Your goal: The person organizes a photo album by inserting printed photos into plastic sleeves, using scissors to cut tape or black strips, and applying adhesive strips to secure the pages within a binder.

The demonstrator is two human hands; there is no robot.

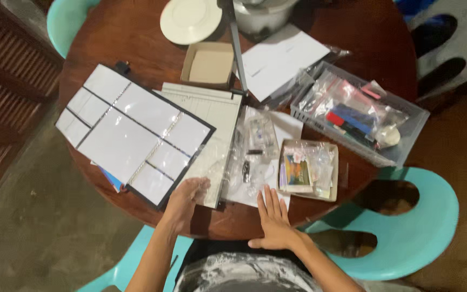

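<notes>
While a black-framed board of white panels (136, 132) covers the left of the round wooden table (136, 38), we see the left hand (186, 200) at its near corner, fingers loosely curled on a clear plastic sheet (212, 162) without gripping it. Just right, the right hand (273, 219) lies flat and open, fingertips touching clear packets (255, 157) on white paper, holding nothing. Right again sits a small cardboard tray (308, 170), and farther right a clear plastic bin (360, 116) of packets.
</notes>
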